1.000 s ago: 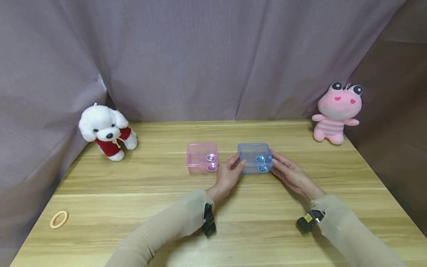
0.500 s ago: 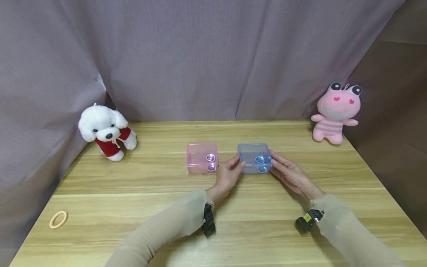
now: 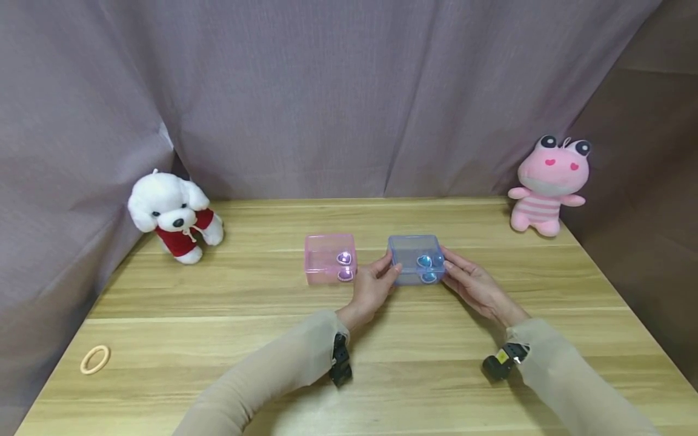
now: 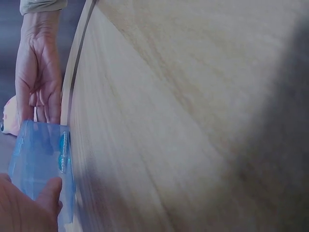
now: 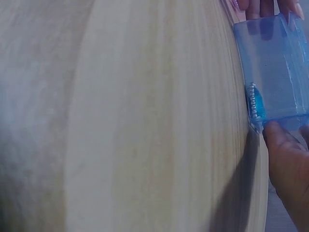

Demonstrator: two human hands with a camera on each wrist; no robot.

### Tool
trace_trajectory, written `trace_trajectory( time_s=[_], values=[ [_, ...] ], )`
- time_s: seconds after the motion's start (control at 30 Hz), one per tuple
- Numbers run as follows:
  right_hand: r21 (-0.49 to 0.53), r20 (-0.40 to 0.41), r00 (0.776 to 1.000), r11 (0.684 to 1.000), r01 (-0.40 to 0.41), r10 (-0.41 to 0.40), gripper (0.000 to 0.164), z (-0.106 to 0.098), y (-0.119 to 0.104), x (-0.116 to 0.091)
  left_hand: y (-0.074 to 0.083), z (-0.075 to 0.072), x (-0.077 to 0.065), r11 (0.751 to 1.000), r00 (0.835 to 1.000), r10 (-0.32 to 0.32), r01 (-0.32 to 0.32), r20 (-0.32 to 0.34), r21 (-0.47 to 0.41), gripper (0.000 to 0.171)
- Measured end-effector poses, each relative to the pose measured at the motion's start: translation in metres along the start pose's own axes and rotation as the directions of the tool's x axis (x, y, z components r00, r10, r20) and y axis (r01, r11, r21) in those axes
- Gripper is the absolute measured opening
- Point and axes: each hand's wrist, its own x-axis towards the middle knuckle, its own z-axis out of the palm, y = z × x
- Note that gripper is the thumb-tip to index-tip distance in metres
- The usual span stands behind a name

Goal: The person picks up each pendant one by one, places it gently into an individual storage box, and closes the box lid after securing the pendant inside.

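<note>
A clear blue plastic box with its lid down sits on the table, held between both hands. My left hand grips its left side, thumb at the front corner and fingers further back. On the opposite side, my right hand holds the box with thumb and fingers. Blue gems with beaded edges show at the box's right part; in the right wrist view a blue gem sits at the box's edge. A matching clear pink box with purple gems stands just left of my left hand.
A white plush dog in red sits at the back left, a pink plush frog at the back right. A pale ring lies at the front left of the wooden table. Grey curtain hangs behind.
</note>
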Motion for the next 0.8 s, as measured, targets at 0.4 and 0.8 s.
trace_trajectory(
  time_s=[0.4,0.8],
  values=[
    [0.003,-0.002,1.0,1.0,0.006,-0.006,0.062,0.0002,-0.0015,-0.0008,-0.0013,-0.0003,-0.0001,0.999,1.0,-0.022,0.021,-0.01,-0.031,0.048],
    [0.017,0.004,1.0,1.0,-0.005,0.005,0.064,0.0022,-0.0039,-0.0011,-0.0055,0.0013,0.0009,0.999,1.0,-0.011,0.009,-0.025,-0.051,0.048]
  ],
)
